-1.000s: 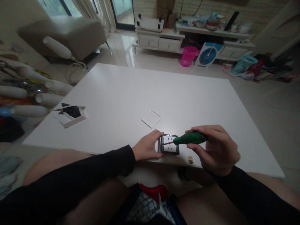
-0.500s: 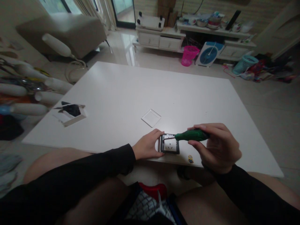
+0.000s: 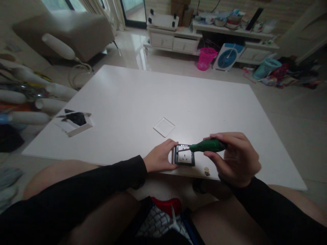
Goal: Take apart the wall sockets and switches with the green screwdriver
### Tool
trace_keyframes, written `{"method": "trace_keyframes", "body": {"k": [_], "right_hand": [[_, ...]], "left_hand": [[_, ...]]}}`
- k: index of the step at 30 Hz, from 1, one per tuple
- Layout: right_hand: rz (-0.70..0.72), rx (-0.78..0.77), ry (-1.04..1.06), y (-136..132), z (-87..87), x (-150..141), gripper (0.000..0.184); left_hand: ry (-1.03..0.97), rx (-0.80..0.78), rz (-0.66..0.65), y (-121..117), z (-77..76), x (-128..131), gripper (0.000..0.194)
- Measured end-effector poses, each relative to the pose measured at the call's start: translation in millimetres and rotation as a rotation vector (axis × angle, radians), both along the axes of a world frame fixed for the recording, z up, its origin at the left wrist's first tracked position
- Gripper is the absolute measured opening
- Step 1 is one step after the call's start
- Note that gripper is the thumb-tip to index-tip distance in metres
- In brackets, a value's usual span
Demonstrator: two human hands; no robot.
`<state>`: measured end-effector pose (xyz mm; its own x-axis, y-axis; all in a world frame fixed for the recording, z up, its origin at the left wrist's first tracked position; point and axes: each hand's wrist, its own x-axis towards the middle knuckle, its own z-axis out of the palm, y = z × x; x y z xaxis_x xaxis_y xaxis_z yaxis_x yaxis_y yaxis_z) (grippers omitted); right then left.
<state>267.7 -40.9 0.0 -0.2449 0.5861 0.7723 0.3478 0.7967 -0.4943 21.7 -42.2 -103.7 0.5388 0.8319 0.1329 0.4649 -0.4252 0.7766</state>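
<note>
Near the table's front edge, my left hand [image 3: 160, 156] grips a wall socket [image 3: 185, 158] by its left side. The socket has a white face with slots and a dark frame around it. My right hand [image 3: 233, 154] is closed on a green-handled screwdriver [image 3: 208, 145], held almost level. Its thin shaft crosses the socket face and the tip is at the left part of the frame; whether it sits in a screw is too small to tell. A square, clear-edged cover frame [image 3: 164, 127] lies flat on the table just beyond my left hand.
The white table [image 3: 143, 92] bears an open white box [image 3: 80, 129] with dark items at its left. A small cartoon sticker [image 3: 206, 171] is by the front edge. Beyond stand a pink basket [image 3: 205, 59], a blue fan [image 3: 227, 58] and a low cabinet [image 3: 162, 40].
The screwdriver tip has shifted very slightly down relative to the socket. Otherwise the whole view has only moved a little, with both hands keeping their holds.
</note>
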Motion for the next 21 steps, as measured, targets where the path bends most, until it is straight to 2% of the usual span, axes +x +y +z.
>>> {"method": "trace_keyframes", "body": {"k": [8,15,21], "right_hand": [[0.013,-0.075,-0.006,-0.3,-3.4,0.2,0.063],[0.017,-0.013,-0.014,-1.2,1.2,1.2,0.063],[0.024,-0.060,-0.011,-2.3,0.8,0.6,0.062]], "left_hand": [[-0.001,-0.037,0.005,0.0,1.6,0.6,0.075],[-0.006,-0.009,0.006,0.7,1.0,0.5,0.073],[-0.012,-0.014,0.005,0.5,0.6,0.6,0.075]]}}
